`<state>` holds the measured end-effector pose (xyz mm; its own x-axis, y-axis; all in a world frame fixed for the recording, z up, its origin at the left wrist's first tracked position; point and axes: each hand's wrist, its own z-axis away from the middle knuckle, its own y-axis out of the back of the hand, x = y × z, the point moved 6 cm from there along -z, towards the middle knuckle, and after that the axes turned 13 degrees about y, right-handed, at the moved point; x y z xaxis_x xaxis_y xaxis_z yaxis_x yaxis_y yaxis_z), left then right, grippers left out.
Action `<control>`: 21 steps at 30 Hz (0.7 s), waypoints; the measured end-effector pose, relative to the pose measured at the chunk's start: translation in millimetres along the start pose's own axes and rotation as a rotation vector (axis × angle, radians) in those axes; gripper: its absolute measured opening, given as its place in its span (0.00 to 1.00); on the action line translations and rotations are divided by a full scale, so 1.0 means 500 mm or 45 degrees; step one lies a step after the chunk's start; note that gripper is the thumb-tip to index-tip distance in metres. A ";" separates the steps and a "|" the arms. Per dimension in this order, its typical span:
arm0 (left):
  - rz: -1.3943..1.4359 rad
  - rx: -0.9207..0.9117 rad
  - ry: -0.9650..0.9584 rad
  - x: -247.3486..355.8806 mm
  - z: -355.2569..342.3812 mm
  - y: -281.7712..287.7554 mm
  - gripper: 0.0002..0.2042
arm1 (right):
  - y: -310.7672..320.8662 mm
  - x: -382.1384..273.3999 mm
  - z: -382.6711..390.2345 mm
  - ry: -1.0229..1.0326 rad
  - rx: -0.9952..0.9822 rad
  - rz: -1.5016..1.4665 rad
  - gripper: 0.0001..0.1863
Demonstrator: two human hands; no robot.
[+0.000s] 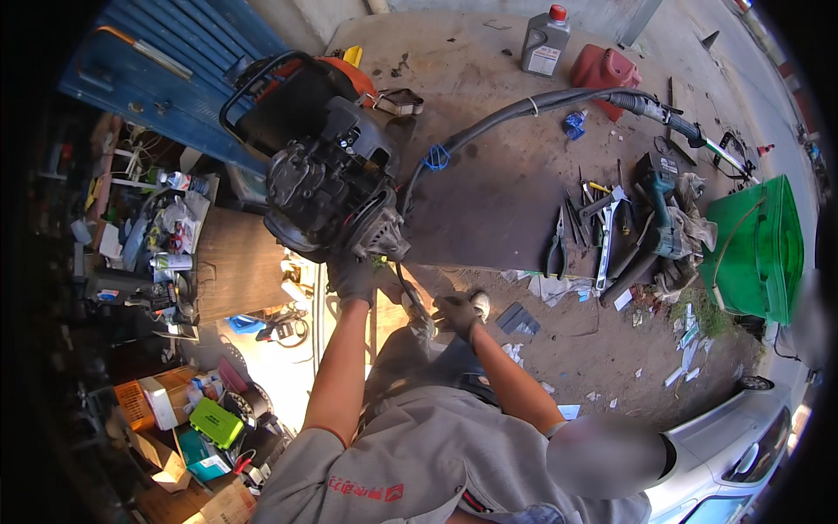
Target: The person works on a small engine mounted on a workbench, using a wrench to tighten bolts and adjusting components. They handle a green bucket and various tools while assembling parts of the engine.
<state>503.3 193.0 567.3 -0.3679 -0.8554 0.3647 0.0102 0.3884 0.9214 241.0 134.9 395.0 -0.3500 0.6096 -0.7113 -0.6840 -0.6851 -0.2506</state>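
A backpack engine (336,175) with a black frame, dark housing and pale metal end lies at the worktable's left end. My left hand (353,281), in a dark grey glove, is up against the engine's lower end, its fingers mostly hidden there. A dark cable (407,286) hangs from the metal end toward my legs. Beside its lower part is my gloved right hand (456,314), fingers curled closed; what they hold, if anything, I cannot make out. From the engine a thick black flexible hose (489,120), tied with blue cord (435,158), arches right to a long metal shaft (729,157).
On the worktable (497,201) are pliers (557,246), an adjustable wrench (608,236), a teal power tool (661,201), a grey bottle (546,42) and a red can (602,70). A green bucket (755,249) stands right. Cluttered boxes (166,397) are at left, a car (738,445) lower right.
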 end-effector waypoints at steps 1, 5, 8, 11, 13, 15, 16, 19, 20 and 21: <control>0.035 -0.010 0.006 -0.021 -0.010 -0.010 0.19 | -0.035 0.013 -0.010 -0.041 -0.009 -0.242 0.25; -0.045 -0.075 -0.034 -0.013 -0.002 0.002 0.18 | -0.116 0.014 -0.057 -0.031 -0.163 -0.335 0.40; -0.044 -0.040 -0.123 -0.035 0.000 0.004 0.15 | -0.184 -0.005 -0.057 -0.049 -0.248 -0.151 0.45; -0.121 -0.136 -0.095 -0.012 -0.002 0.011 0.15 | -0.201 0.050 -0.096 -0.115 -0.163 0.115 0.28; -0.042 -0.115 -0.096 -0.029 -0.001 0.006 0.17 | -0.195 0.050 -0.098 -0.186 -0.097 0.215 0.24; -0.031 -0.142 -0.105 -0.036 0.006 0.002 0.19 | -0.169 0.020 -0.085 -0.195 -0.020 0.359 0.21; -0.031 -0.178 -0.091 -0.033 0.006 0.003 0.21 | -0.164 0.023 -0.078 -0.197 0.025 0.228 0.20; -0.067 -0.253 -0.013 -0.030 0.005 0.001 0.22 | -0.156 0.055 -0.082 -0.080 0.084 -0.103 0.17; -0.065 -0.266 -0.045 -0.020 0.003 0.009 0.21 | -0.152 0.079 -0.101 0.037 0.061 -0.175 0.16; -0.061 -0.280 -0.062 -0.026 0.003 0.007 0.21 | -0.151 0.072 -0.099 0.059 0.047 -0.075 0.16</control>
<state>506.6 206.1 565.5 -0.4174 -0.8515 0.3174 0.1918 0.2589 0.9467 311.9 188.9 355.8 -0.2792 0.6286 -0.7258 -0.7260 -0.6330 -0.2689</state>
